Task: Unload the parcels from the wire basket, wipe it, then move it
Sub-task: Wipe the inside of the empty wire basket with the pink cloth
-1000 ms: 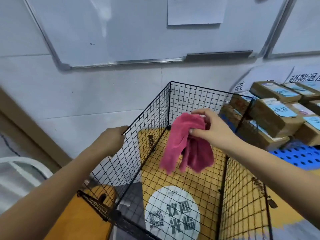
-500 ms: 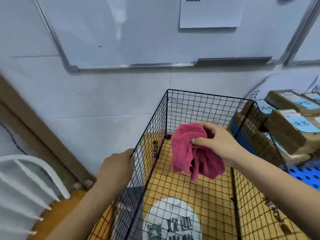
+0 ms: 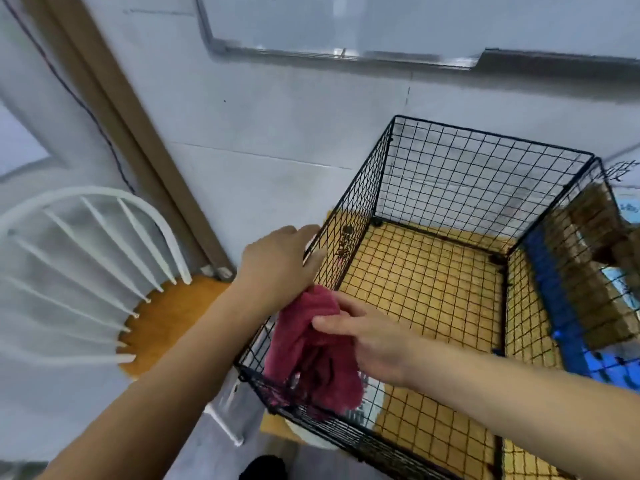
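White wall (image 3: 277,116) behind a wire basket (image 3: 485,188), open side up, lengthwise toward it. Left hand (image 3: 277,268) gripped its left rim; right hand (image 3: 374,341) held a red cloth (image 3: 311,358) hanging inside

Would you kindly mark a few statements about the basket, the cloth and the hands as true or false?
1. The left hand grips the left rim of the wire basket. True.
2. The right hand holds a blue cloth. False: the cloth is pinkish red.
3. Parcels lie inside the basket. False: it holds none; the parcels sit outside, to its right.
4. A white chair stands left of the basket. True.
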